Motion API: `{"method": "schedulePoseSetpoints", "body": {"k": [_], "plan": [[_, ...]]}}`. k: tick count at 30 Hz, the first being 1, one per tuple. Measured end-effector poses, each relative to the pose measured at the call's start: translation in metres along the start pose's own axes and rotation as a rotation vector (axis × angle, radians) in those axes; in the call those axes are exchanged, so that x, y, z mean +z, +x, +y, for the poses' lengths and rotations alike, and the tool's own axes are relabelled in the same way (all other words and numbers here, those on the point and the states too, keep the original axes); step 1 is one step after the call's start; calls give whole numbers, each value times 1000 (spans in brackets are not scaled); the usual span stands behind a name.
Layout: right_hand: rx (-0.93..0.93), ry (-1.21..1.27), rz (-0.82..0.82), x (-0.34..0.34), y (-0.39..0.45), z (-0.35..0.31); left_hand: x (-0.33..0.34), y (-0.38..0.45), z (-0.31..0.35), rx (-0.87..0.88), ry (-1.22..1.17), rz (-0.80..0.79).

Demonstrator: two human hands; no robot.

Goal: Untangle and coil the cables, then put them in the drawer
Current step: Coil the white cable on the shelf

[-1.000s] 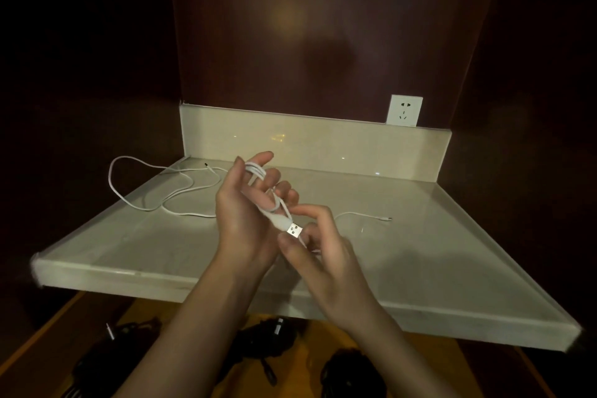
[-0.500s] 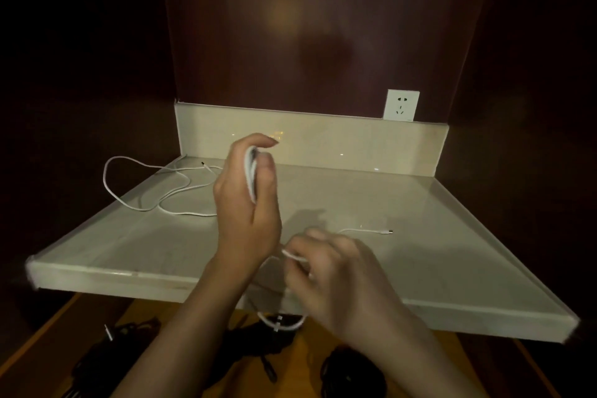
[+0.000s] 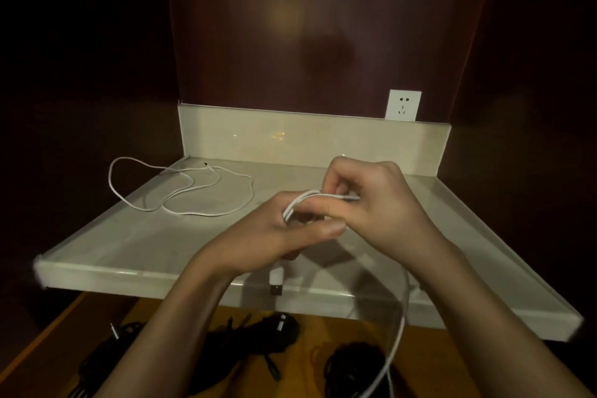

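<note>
While the left hand (image 3: pixel 274 242) grips several loops of a thin white USB cable (image 3: pixel 310 200) at the centre of the frame, the right hand (image 3: pixel 378 203) pinches the same strands just to the right. That cable's white plug with a metal tip (image 3: pixel 277 281) hangs below the left hand, and a long slack length (blurred lower down) curves to the lower right. A second thin white cable (image 3: pixel 181 191) lies in loose loops on the pale glossy stone shelf (image 3: pixel 129 249) at centre left. Black coiled cables (image 3: pixel 258 336) rest in the open wooden drawer (image 3: pixel 420 352) along the bottom. A white wall socket (image 3: pixel 403 105) sits upper right
</note>
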State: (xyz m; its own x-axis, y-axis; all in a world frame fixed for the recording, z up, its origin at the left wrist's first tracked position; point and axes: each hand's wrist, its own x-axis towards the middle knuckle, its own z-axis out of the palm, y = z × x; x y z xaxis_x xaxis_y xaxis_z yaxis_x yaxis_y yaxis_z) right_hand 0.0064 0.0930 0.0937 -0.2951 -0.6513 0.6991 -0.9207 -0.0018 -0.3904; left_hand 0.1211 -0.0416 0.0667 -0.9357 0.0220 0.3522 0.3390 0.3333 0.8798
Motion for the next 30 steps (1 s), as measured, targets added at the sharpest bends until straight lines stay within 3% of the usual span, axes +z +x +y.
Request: {"method": "schedulePoseSetpoints", "body": {"k": [4,9,14,19,23,30], "plan": [[138,164,-2,10,-6,2,-4,-1,-1,-87,-17,6],[241,392,71,15,-13,19,-11,3,-11,-103,-479,247],[348,530,213,26,-16,14,-8,3,-6,-86,-666,172],[345,382,352,46,-20,10,3,12,1,-66,-761,243],[318,423,385,59,-22,8,8,18,10,-11,-868,232],[318,318,230,81,-44,-4,7,28,9,63,-1039,522]]}}
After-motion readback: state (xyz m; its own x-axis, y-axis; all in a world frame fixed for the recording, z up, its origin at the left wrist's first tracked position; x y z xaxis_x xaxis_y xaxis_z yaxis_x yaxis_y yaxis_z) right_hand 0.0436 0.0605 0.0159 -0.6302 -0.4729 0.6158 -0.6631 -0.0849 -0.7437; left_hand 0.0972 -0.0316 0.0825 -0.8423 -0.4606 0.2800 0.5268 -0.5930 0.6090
